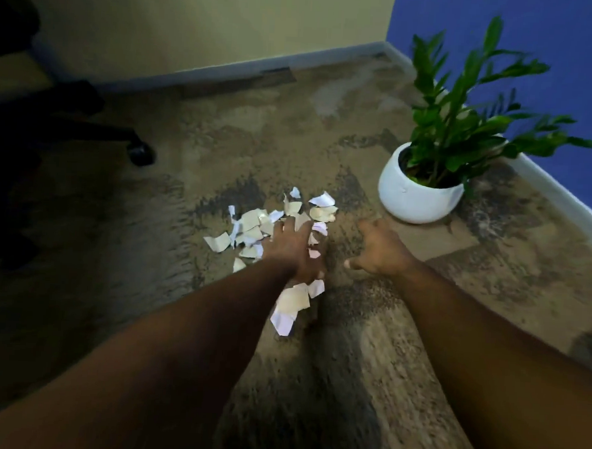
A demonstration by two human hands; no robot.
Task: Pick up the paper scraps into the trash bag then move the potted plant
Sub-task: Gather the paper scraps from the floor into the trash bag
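Note:
Several torn white and cream paper scraps (253, 227) lie in a loose pile on the brown mottled carpet. My left hand (295, 248) rests flat on the middle of the pile, fingers spread over the scraps. More scraps (292, 304) lie just under my left wrist. My right hand (377, 251) hovers low over bare carpet to the right of the pile, fingers loosely curled, holding nothing. The potted plant (419, 193), green leaves in a round white pot, stands on the floor beyond my right hand near the blue wall. No trash bag is in view.
A black office chair base with a caster (140, 152) stands at the left. A cream wall (195, 23) and a blue wall (571, 50) meet in the corner behind the plant, with baseboard along both.

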